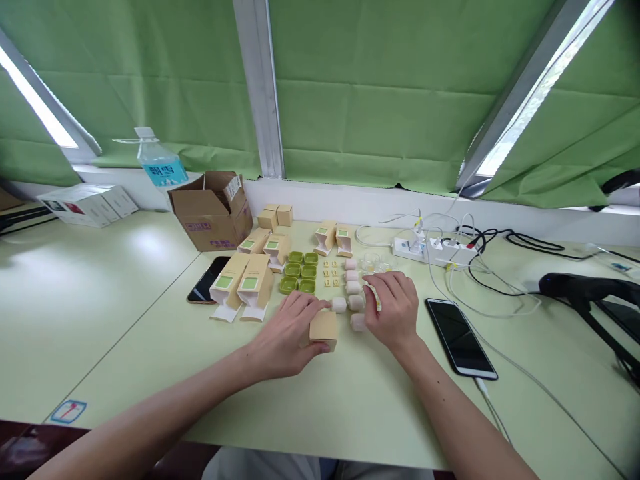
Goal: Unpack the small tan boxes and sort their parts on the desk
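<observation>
Six green dishes [309, 272] sit beyond the left hand [285, 339], fingers grasping a box [323, 325]; the right hand [396, 308], beside pale cylinders [353, 288], has bent fingers, grip unclear.

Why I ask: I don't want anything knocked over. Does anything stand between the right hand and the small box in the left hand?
Yes, a pale cylinder sits between the right hand and the small box, close to the right hand's fingers.
</observation>
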A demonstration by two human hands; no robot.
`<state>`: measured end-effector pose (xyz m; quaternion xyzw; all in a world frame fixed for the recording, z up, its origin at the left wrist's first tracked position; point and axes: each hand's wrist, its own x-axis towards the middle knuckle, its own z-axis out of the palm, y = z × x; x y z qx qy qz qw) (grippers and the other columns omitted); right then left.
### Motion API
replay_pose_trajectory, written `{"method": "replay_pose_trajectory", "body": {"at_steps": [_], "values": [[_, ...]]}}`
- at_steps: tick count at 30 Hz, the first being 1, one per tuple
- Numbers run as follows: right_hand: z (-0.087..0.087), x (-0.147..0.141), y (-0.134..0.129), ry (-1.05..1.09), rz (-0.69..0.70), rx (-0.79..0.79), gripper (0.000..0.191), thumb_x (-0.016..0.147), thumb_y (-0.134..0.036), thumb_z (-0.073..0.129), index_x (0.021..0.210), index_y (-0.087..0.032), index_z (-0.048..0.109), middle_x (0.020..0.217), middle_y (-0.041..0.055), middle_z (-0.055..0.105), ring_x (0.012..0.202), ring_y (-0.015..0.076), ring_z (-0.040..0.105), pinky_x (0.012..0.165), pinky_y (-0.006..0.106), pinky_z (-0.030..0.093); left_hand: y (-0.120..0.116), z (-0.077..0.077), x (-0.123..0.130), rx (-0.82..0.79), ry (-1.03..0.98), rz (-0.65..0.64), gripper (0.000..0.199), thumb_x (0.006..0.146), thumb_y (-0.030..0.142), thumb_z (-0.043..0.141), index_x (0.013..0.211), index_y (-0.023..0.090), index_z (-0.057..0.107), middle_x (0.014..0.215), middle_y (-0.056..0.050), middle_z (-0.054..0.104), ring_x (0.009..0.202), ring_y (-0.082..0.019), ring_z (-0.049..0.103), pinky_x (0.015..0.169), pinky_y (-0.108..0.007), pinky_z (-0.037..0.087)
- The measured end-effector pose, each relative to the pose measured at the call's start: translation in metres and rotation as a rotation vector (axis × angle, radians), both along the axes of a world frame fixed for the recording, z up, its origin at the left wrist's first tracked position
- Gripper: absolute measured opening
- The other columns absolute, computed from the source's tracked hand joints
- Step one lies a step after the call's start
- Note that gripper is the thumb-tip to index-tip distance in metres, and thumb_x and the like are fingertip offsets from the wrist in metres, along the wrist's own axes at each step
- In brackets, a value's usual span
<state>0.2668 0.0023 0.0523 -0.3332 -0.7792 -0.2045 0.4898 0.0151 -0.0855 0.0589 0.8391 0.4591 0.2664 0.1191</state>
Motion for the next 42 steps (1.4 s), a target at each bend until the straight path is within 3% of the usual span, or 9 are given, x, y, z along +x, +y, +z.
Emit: {"method": "replay_pose_trajectory", "body": {"at_steps": [5,9,14,20,27,31,34,36,42], "values": [[0.002,-0.005,-0.01,-0.02,0.123,-0.037,0.018,0.096,-0.009,0.062,0.11,-0.019,0.069,0.094,0.0094,0.077,0.089,0.0264,0.063,0.077,0.04,0.046,0.001,0.003,-0.022,-0.122,-0.202,-0.113,0.055,0.104,0.034,0.065,0.156,0.029,0.046,0.154,-0.014,0.058,0.145,-0.033,0.053,0.122,-0.057,0.045],[0.006,-0.012,-0.024,-0.098,0.343,-0.144,0.019,0.096,-0.011,0.061,0.112,-0.019,0.067,0.092,0.0087,0.074,0.085,0.0254,0.061,0.073,0.04,0.043,0.002,-0.006,-0.032,-0.349,-0.343,-0.235,0.086,0.096,0.024,0.072,0.169,0.033,0.027,0.166,-0.014,0.051,0.156,-0.032,0.048,0.128,-0.054,0.042],[0.013,-0.016,-0.038,-0.252,0.567,-0.325,0.043,0.095,-0.034,0.073,0.133,-0.018,0.061,0.112,0.0128,0.073,0.098,0.03,0.063,0.082,0.045,0.048,0.003,-0.019,-0.02,-0.443,-0.425,-0.155,0.089,0.09,0.022,0.078,0.167,0.029,0.032,0.16,-0.015,0.056,0.153,-0.032,0.051,0.129,-0.054,0.04],[0.014,-0.008,-0.033,-0.364,0.455,-0.451,0.051,0.091,-0.025,0.071,0.14,-0.019,0.058,0.127,0.0152,0.068,0.113,0.0334,0.061,0.094,0.05,0.05,0.002,-0.014,-0.014,-0.421,-0.443,-0.139,0.097,0.076,0.02,0.09,0.159,0.028,0.043,0.157,-0.015,0.058,0.144,-0.033,0.058,0.12,-0.052,0.05],[0.01,-0.007,-0.031,-0.29,0.444,-0.401,0.049,0.086,-0.005,0.056,0.132,-0.021,0.062,0.12,0.0126,0.07,0.11,0.0307,0.062,0.09,0.045,0.049,0.0,-0.013,-0.008,-0.417,-0.384,-0.006,0.064,0.08,0.022,0.085,0.137,0.024,0.056,0.134,-0.01,0.07,0.123,-0.029,0.068,0.1,-0.043,0.06],[0.012,-0.009,-0.033,-0.255,0.497,-0.43,0.052,0.082,-0.004,0.055,0.131,-0.021,0.061,0.119,0.0113,0.072,0.106,0.0289,0.064,0.088,0.043,0.048,0.002,-0.019,-0.012,-0.386,-0.356,-0.008,0.066,0.083,0.024,0.083,0.141,0.025,0.052,0.137,-0.01,0.069,0.13,-0.03,0.066,0.11,-0.049,0.058],[0.011,-0.01,-0.032,-0.234,0.5,-0.407,0.053,0.08,-0.001,0.054,0.129,-0.02,0.061,0.116,0.0097,0.075,0.102,0.0271,0.065,0.087,0.042,0.047,0.004,-0.022,-0.019,-0.303,-0.385,-0.099,0.071,0.094,0.012,0.061,0.159,0.029,0.037,0.16,-0.014,0.054,0.148,-0.028,0.056,0.126,-0.055,0.047],[0.01,-0.011,-0.032,-0.216,0.483,-0.377,0.049,0.082,-0.001,0.053,0.126,-0.02,0.062,0.114,0.0097,0.076,0.1,0.0268,0.066,0.085,0.042,0.048,0.004,-0.022,-0.022,-0.245,-0.403,-0.117,0.079,0.091,0.004,0.052,0.163,0.029,0.03,0.168,-0.015,0.045,0.154,-0.027,0.051,0.131,-0.057,0.041],[0.01,-0.016,-0.037,-0.208,0.491,-0.435,0.043,0.092,-0.006,0.054,0.131,-0.022,0.061,0.125,0.0119,0.076,0.113,0.0286,0.07,0.095,0.047,0.056,0.0,-0.025,-0.013,-0.244,-0.338,-0.021,0.086,0.087,0.02,0.076,0.157,0.026,0.027,0.152,-0.019,0.052,0.147,-0.034,0.055,0.125,-0.061,0.048]]}}
